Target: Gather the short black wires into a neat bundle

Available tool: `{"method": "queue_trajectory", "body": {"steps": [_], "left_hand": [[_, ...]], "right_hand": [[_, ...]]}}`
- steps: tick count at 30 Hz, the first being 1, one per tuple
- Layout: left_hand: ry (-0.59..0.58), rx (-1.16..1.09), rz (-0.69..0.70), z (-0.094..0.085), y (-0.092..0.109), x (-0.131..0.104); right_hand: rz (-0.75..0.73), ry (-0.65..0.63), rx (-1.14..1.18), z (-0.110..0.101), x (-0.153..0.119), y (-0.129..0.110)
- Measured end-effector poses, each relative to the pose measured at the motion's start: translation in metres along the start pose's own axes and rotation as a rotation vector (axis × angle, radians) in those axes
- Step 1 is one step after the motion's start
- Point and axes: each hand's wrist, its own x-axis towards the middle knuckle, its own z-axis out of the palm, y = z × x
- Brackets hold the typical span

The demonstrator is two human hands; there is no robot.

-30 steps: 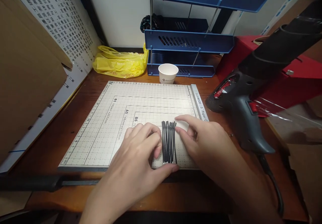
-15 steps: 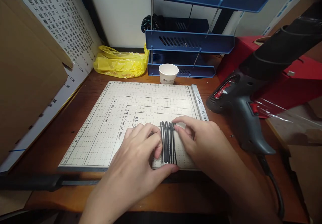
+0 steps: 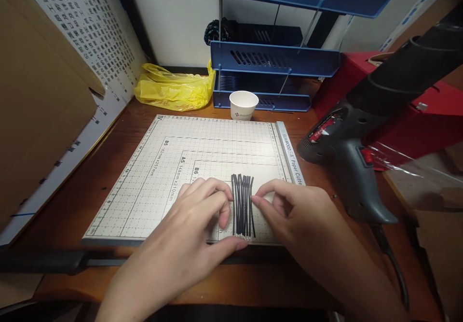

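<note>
Wooden desk (image 3: 121, 136), white cup (image 3: 243, 108) far side; left hand (image 3: 191, 223) wide beside black strips (image 3: 241, 206), right hand (image 3: 302, 211) narrow, can't tell if gripping.

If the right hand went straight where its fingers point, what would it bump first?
The right hand would probably meet the black strips first: they lie right beside it, perhaps already touching; the depth there is hard to tell.

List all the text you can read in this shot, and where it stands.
"B5 182mm x257mm": the paper-cutter board.
"A5 148mm x210mm": same board.
"B6 12": same board; the left hand covers the rest.
"SUNWOOD", "Paper Cutte": the metal rail; the last word's end is hidden.
Too small or blurred: board-edge scales, print on the cup, yellow bag and wall sheet.
</note>
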Motion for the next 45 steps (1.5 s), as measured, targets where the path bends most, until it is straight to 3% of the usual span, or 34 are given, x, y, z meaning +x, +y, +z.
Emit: {"method": "queue_trajectory", "body": {"steps": [13, 35, 45], "left_hand": [[0.031, 0.033, -0.003, 0.006, 0.002, 0.001], [0.098, 0.132, -0.009, 0.014, 0.007, 0.004], [0.126, 0.072, -0.034, 0.014, 0.005, 0.004]], "right_hand": [[-0.05, -0.032, -0.079, -0.002, -0.008, 0.001], [-0.063, -0.174, 0.034, -0.006, -0.01, -0.003], [-0.072, -0.079, -0.043, -0.003, -0.009, -0.002]]}}
